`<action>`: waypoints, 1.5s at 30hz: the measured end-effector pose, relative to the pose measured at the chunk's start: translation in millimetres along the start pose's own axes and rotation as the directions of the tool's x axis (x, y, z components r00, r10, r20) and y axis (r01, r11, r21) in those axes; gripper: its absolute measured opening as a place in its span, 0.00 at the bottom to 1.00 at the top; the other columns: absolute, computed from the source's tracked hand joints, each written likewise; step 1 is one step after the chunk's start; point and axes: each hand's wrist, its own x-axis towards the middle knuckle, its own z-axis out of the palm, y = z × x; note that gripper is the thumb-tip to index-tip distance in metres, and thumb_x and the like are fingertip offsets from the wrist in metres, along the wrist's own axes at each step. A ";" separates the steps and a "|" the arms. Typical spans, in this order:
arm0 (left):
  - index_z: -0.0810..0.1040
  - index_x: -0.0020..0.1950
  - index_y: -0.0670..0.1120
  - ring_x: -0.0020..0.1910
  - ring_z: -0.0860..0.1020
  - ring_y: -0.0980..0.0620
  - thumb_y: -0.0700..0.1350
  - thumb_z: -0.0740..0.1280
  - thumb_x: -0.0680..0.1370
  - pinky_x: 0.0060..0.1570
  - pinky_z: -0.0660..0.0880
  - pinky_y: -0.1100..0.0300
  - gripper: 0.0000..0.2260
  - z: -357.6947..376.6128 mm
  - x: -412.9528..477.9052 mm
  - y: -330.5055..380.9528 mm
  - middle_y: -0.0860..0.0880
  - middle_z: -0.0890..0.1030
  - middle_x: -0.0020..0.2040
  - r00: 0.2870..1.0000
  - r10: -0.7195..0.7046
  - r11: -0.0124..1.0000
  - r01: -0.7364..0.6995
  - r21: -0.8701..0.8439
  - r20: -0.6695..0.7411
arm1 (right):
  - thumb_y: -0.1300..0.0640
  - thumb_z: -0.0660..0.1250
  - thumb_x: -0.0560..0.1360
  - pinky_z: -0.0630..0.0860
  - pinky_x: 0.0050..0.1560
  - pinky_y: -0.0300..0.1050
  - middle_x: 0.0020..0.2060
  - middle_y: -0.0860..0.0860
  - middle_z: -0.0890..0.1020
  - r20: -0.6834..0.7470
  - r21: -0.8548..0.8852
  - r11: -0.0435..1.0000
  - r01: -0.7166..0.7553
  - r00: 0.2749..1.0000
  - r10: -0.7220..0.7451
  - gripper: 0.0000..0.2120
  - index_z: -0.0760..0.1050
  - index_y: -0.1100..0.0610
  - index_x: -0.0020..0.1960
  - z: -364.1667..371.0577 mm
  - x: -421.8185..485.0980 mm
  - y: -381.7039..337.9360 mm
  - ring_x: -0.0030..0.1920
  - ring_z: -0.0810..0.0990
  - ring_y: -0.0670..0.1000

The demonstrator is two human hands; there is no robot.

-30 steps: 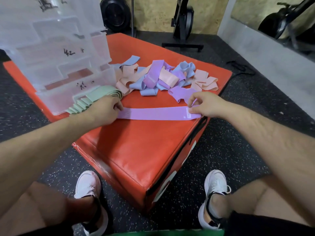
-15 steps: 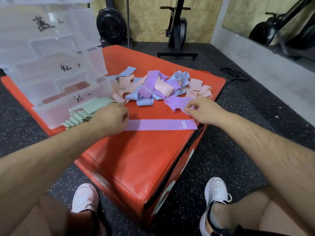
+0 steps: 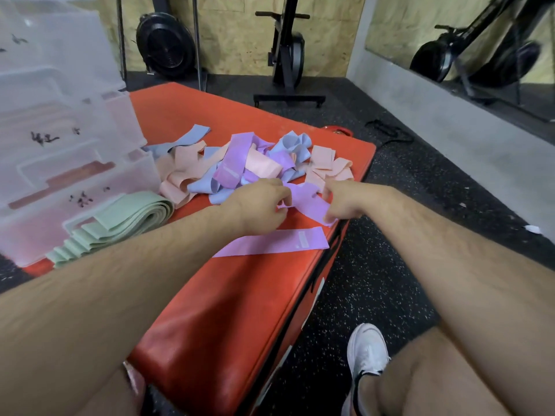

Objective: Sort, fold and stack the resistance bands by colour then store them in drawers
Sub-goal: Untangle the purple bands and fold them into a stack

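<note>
Both your hands have left the flattened purple band (image 3: 271, 243), which now lies alone at centre frame on the red table (image 3: 216, 301). Your left hand (image 3: 258, 207) and right hand (image 3: 342, 201) each pinch a crumpled purple band (image 3: 306, 202) just above it, beside the mixed pile (image 3: 240, 166).

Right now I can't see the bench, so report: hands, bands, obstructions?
Both hands, left hand and right hand, gripping a crumpled purple band. Flattened purple band lies nearer, untouched. Green stack done. Nothing blocking.
</note>
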 end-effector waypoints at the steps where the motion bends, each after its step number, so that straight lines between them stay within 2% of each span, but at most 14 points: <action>1: 0.80 0.56 0.49 0.55 0.76 0.50 0.47 0.63 0.78 0.49 0.73 0.57 0.10 0.5 3.6 1.2 0.51 0.78 0.54 1.000 0.003 1.000 -0.003 -0.010 -0.001 | 0.55 0.77 0.71 0.77 0.45 0.49 0.54 0.59 0.81 0.010 0.040 0.999 -0.005 1.000 0.004 0.24 0.74 0.59 0.63 2.4 0.7 1.6 0.45 0.79 0.55; 4: 0.81 0.54 0.48 0.52 0.76 0.50 0.46 0.65 0.77 0.49 0.74 0.56 0.08 0.2 9.8 2.2 0.50 0.78 0.52 1.000 0.002 0.999 -0.003 -0.053 -0.016 | 0.57 0.77 0.71 0.82 0.45 0.53 0.51 0.61 0.84 0.003 0.175 0.985 -0.013 1.000 0.013 0.22 0.76 0.62 0.62 4.3 3.8 7.5 0.42 0.82 0.57; 7: 0.81 0.54 0.48 0.48 0.74 0.53 0.45 0.65 0.77 0.43 0.67 0.61 0.08 -2.9 12.7 3.9 0.51 0.78 0.51 0.999 -0.026 0.996 0.023 -0.091 -0.029 | 0.62 0.75 0.71 0.74 0.33 0.45 0.41 0.54 0.83 -0.014 0.351 0.936 -0.026 0.999 0.032 0.18 0.76 0.61 0.59 -3.0 1.3 11.5 0.36 0.77 0.54; 11: 0.81 0.55 0.48 0.44 0.75 0.54 0.43 0.65 0.77 0.40 0.69 0.62 0.08 -14.3 14.0 8.0 0.53 0.80 0.48 0.993 -0.099 0.979 0.086 -0.185 -0.059 | 0.66 0.72 0.73 0.69 0.31 0.42 0.38 0.54 0.81 -0.080 0.637 0.770 0.030 0.996 0.028 0.12 0.76 0.57 0.54 -20.7 -8.6 5.5 0.35 0.75 0.51; 14: 0.79 0.53 0.50 0.40 0.77 0.57 0.44 0.65 0.78 0.36 0.70 0.71 0.06 -29.9 8.5 13.1 0.57 0.79 0.43 0.974 -0.173 0.934 0.115 -0.338 -0.147 | 0.68 0.69 0.73 0.69 0.32 0.44 0.40 0.57 0.81 -0.156 0.789 0.601 0.124 0.988 0.002 0.09 0.76 0.59 0.52 -33.0 -19.6 -11.5 0.35 0.77 0.51; 19: 0.78 0.54 0.51 0.45 0.80 0.56 0.51 0.70 0.77 0.40 0.76 0.66 0.09 -60.6 -7.9 19.5 0.55 0.82 0.48 0.945 -0.244 0.780 0.058 -0.623 -0.217 | 0.66 0.68 0.75 0.72 0.29 0.40 0.38 0.55 0.80 -0.259 0.894 0.369 0.255 0.965 -0.040 0.04 0.76 0.58 0.47 -49.1 -36.6 -48.2 0.31 0.79 0.48; 22: 0.79 0.53 0.52 0.45 0.80 0.58 0.56 0.75 0.72 0.37 0.75 0.66 0.14 -75.8 -18.4 15.4 0.55 0.82 0.49 0.934 -0.255 0.779 0.044 -0.626 -0.251 | 0.64 0.68 0.77 0.73 0.31 0.40 0.36 0.54 0.81 -0.287 0.921 0.255 0.293 0.956 -0.061 0.02 0.77 0.58 0.48 -52.6 -43.9 -69.0 0.32 0.79 0.49; 25: 0.80 0.51 0.49 0.37 0.77 0.62 0.51 0.75 0.73 0.34 0.73 0.65 0.11 -83.6 -25.1 5.5 0.56 0.81 0.44 0.911 -0.277 0.825 0.062 -0.562 -0.305 | 0.59 0.67 0.80 0.72 0.30 0.39 0.37 0.53 0.80 -0.305 0.931 0.191 0.312 0.950 -0.067 0.03 0.76 0.58 0.51 -56.4 -51.8 -85.6 0.30 0.78 0.47; 27: 0.80 0.49 0.46 0.33 0.74 0.62 0.44 0.74 0.75 0.33 0.72 0.63 0.05 -87.7 -28.8 -3.7 0.57 0.80 0.38 0.883 -0.319 0.814 0.069 -0.577 -0.344 | 0.52 0.65 0.81 0.68 0.30 0.39 0.38 0.51 0.78 -0.315 0.919 0.227 0.322 0.947 -0.066 0.10 0.77 0.59 0.55 -58.2 -52.9 -92.2 0.31 0.76 0.47; 30: 0.81 0.46 0.46 0.34 0.74 0.58 0.43 0.73 0.76 0.36 0.73 0.62 0.03 -95.9 -37.7 -16.2 0.52 0.81 0.38 0.855 -0.364 0.795 0.078 -0.602 -0.371 | 0.45 0.70 0.77 0.68 0.34 0.40 0.41 0.47 0.81 -0.386 0.839 0.364 0.405 0.914 -0.126 0.14 0.80 0.53 0.57 -57.9 -51.4 -99.1 0.37 0.75 0.46; 34: 0.81 0.48 0.44 0.34 0.76 0.59 0.45 0.72 0.77 0.34 0.72 0.66 0.05 -106.5 -50.6 -32.0 0.51 0.80 0.37 0.827 -0.408 0.759 0.072 -0.647 -0.387 | 0.55 0.76 0.72 0.72 0.40 0.32 0.50 0.49 0.86 -0.394 0.765 0.449 0.461 0.887 -0.239 0.18 0.79 0.49 0.61 -53.9 -49.1 -112.8 0.45 0.82 0.42; 37: 0.80 0.46 0.46 0.33 0.76 0.60 0.46 0.71 0.77 0.34 0.72 0.66 0.04 -111.5 -58.7 -45.1 0.54 0.80 0.36 0.801 -0.444 0.750 0.088 -0.655 -0.401 | 0.59 0.75 0.72 0.77 0.48 0.34 0.52 0.54 0.85 -0.420 0.737 0.453 0.501 0.866 -0.272 0.19 0.78 0.51 0.62 -50.5 -44.8 -127.6 0.51 0.84 0.46; 42: 0.79 0.47 0.45 0.32 0.75 0.58 0.46 0.70 0.78 0.33 0.71 0.65 0.05 -118.1 -71.4 -62.2 0.52 0.78 0.36 0.785 -0.481 0.717 0.097 -0.691 -0.389 | 0.63 0.75 0.72 0.73 0.37 0.32 0.38 0.47 0.81 -0.384 0.711 0.481 0.513 0.856 -0.345 0.19 0.76 0.53 0.61 -42.5 -34.3 -149.7 0.35 0.78 0.42; 45: 0.79 0.48 0.44 0.32 0.75 0.59 0.48 0.70 0.78 0.32 0.72 0.64 0.07 -121.8 -76.3 -68.4 0.51 0.78 0.35 0.767 -0.509 0.697 0.102 -0.710 -0.390 | 0.63 0.75 0.71 0.68 0.29 0.32 0.33 0.49 0.76 -0.306 0.623 0.607 0.493 0.868 -0.391 0.18 0.74 0.57 0.58 -31.3 -26.0 -156.4 0.28 0.71 0.41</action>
